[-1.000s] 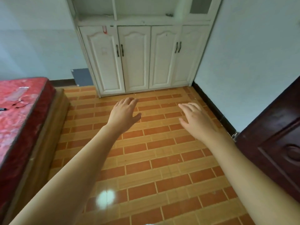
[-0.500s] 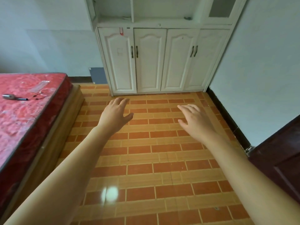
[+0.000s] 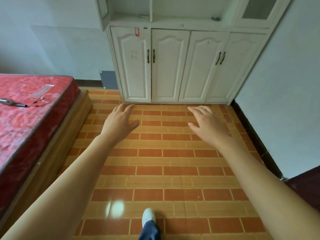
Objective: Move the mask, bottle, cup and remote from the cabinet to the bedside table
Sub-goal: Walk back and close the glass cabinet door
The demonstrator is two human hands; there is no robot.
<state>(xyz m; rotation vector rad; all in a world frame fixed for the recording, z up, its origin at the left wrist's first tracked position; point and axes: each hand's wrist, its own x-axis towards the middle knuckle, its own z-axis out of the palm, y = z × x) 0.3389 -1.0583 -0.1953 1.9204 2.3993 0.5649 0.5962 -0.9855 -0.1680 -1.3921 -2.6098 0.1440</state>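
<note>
A white cabinet (image 3: 187, 66) stands against the far wall with its lower doors shut and an open shelf above them. A flat pale item (image 3: 144, 16) lies on the shelf's left part and a small dark object (image 3: 215, 18) on its right; what they are I cannot tell. My left hand (image 3: 121, 122) and my right hand (image 3: 207, 124) are stretched out over the tiled floor, palms down, fingers apart, holding nothing. The bottle, cup, remote and bedside table are out of view.
A bed with a red mattress (image 3: 29, 111) fills the left side, with a dark pen-like tool (image 3: 12, 103) on it. A dark wooden door (image 3: 304, 189) juts in at the lower right. My white shoe (image 3: 148, 216) steps on the brick-patterned floor (image 3: 166, 170).
The view has shifted right and tilted up, showing more of the cabinet's shelf. Both hands keep the same open pose. A foot has come into view at the bottom.
</note>
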